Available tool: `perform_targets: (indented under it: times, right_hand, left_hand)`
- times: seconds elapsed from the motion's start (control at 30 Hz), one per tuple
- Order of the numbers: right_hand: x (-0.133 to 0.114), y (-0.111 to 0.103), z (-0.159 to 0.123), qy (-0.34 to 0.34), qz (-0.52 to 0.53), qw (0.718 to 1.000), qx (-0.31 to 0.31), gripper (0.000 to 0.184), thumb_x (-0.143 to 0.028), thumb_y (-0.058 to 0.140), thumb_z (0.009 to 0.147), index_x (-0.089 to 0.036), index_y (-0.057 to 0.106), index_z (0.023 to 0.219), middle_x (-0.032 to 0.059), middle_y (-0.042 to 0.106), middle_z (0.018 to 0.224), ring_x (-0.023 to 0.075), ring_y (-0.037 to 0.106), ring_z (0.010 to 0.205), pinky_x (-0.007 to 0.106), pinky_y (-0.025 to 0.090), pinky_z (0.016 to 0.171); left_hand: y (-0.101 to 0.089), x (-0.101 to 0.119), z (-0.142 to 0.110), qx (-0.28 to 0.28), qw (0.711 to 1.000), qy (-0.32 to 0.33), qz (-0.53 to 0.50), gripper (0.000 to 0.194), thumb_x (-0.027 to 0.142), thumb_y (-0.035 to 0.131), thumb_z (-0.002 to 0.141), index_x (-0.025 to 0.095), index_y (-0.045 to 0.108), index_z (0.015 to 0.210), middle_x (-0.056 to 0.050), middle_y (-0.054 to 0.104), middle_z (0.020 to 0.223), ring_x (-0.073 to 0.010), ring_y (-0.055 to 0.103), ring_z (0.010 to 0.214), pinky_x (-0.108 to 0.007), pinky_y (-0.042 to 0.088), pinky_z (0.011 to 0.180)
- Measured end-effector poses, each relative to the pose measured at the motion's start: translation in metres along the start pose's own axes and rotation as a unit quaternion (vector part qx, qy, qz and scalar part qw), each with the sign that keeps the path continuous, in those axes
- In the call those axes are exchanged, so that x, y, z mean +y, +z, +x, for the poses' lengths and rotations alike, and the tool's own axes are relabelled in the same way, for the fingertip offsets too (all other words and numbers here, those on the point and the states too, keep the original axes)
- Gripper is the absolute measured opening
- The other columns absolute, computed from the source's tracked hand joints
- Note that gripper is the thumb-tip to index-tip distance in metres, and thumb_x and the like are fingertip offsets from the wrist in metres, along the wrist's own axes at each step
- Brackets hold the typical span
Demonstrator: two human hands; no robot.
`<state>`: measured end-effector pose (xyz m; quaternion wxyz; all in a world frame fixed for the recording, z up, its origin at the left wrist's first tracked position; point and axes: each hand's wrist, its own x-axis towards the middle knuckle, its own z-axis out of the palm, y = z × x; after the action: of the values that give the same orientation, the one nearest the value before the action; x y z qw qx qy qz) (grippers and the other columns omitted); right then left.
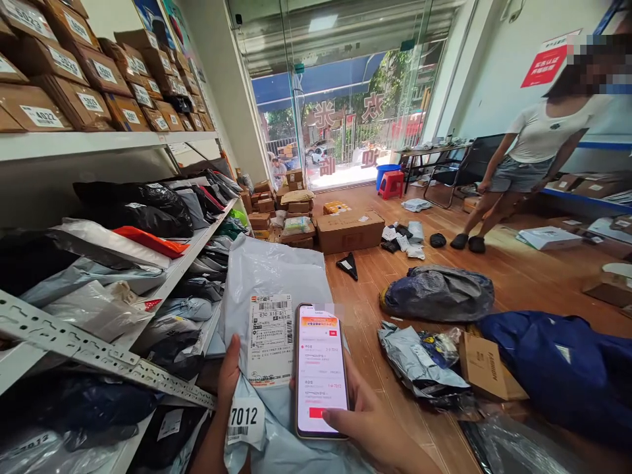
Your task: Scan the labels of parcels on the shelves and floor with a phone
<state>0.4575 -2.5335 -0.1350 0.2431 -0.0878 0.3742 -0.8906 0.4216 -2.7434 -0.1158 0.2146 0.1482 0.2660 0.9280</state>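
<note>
The left hand (230, 376) grips a grey poly mailer (276, 270) marked 7012 beside parcel shelves (108, 145); the right hand (370, 415) holds a smartphone (322, 368) before it, thumb on the red button (315, 413).

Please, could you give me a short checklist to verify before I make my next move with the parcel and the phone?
1. Left hand holds the grey parcel: ok, at its left side.
2. Right hand holds the phone, screen lit: ok.
3. Number on the tag readable: ok, 7012.
4. Same number on the screen: ok, 7012 shows there.
5. Thumb pressing the red button: cannot tell; it lies over the button's right part.
6. Floor at the right free of things: not ok; a blue bag and a box lie there.
</note>
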Motion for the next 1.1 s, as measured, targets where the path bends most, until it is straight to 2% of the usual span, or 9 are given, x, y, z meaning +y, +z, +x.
perform_targets:
  times: [0.13, 0.3, 0.6, 0.77, 0.87, 0.97, 1.1]
  right_hand:
    - [0.000, 0.002, 0.001, -0.001, 0.009, 1.000, 0.000, 0.110, -0.026, 0.085, 0.059, -0.032, 0.020, 0.148, 0.0102, 0.062, 0.133, 0.0327, 0.058, 0.120, 0.051, 0.044, 0.102]
    - [0.001, 0.000, 0.001, 0.007, 0.013, 1.000, -0.005, 0.110, -0.024, 0.084, 0.061, -0.033, 0.018, 0.148, 0.0106, 0.062, 0.132, 0.0326, 0.055, 0.124, 0.051, 0.043, 0.103]
    - [0.003, -0.002, 0.000, 0.004, 0.013, 1.000, 0.010, 0.105, -0.024, 0.085, 0.058, -0.033, 0.027, 0.145, 0.0095, 0.058, 0.137, 0.0328, 0.055, 0.123, 0.049, 0.045, 0.101]
    - [0.006, -0.007, 0.001, 0.014, 0.007, 1.000, 0.010, 0.107, -0.024, 0.085, 0.060, -0.034, 0.023, 0.147, 0.0098, 0.059, 0.136, 0.0324, 0.055, 0.124, 0.049, 0.047, 0.099]
    - [0.006, -0.009, 0.001, 0.007, 0.005, 1.000, 0.006, 0.107, -0.025, 0.085, 0.060, -0.034, 0.022, 0.147, 0.0097, 0.061, 0.134, 0.0321, 0.056, 0.123, 0.049, 0.046, 0.099]
    - [0.004, -0.007, 0.001, 0.004, 0.003, 1.000, -0.001, 0.107, -0.026, 0.085, 0.060, -0.033, 0.023, 0.147, 0.0103, 0.063, 0.132, 0.0323, 0.057, 0.122, 0.049, 0.046, 0.099]
    - [0.001, -0.004, 0.000, -0.002, 0.010, 1.000, -0.007, 0.106, -0.024, 0.084, 0.061, -0.032, 0.022, 0.147, 0.0109, 0.061, 0.133, 0.0318, 0.058, 0.120, 0.050, 0.043, 0.102]
  left_hand:
    - [0.005, 0.000, 0.002, -0.001, 1.000, -0.005, 0.009, 0.065, 0.061, 0.027, 0.092, 0.024, 0.043, 0.143, -0.008, 0.049, 0.144, -0.0295, 0.031, 0.140, -0.045, 0.017, 0.116]
    - [0.011, 0.000, 0.002, -0.026, 0.999, -0.028, -0.015, 0.067, 0.061, 0.032, 0.091, 0.023, 0.040, 0.145, -0.010, 0.051, 0.142, -0.0304, 0.035, 0.139, -0.047, 0.020, 0.117]
    - [0.002, 0.002, -0.001, 0.031, 0.999, -0.022, -0.016, 0.059, 0.054, 0.043, 0.090, 0.025, 0.044, 0.141, -0.007, 0.059, 0.135, -0.0300, 0.042, 0.134, -0.046, 0.029, 0.113]
    - [0.003, 0.003, -0.001, 0.052, 0.998, -0.039, -0.015, 0.056, 0.049, 0.048, 0.090, 0.028, 0.044, 0.141, -0.007, 0.061, 0.133, -0.0306, 0.047, 0.130, -0.049, 0.033, 0.111]
    - [0.003, 0.002, -0.001, 0.051, 0.998, -0.029, -0.007, 0.056, 0.051, 0.047, 0.089, 0.026, 0.047, 0.140, -0.008, 0.060, 0.134, -0.0318, 0.046, 0.131, -0.050, 0.032, 0.111]
    - [0.001, 0.002, -0.002, 0.042, 0.999, -0.012, -0.007, 0.055, 0.051, 0.040, 0.092, 0.025, 0.047, 0.140, -0.008, 0.057, 0.137, -0.0309, 0.043, 0.133, -0.048, 0.029, 0.113]
    - [-0.002, 0.002, -0.004, 0.059, 0.998, -0.026, -0.015, 0.055, 0.051, 0.038, 0.092, 0.028, 0.044, 0.142, -0.008, 0.058, 0.136, -0.0302, 0.047, 0.130, -0.047, 0.031, 0.113]
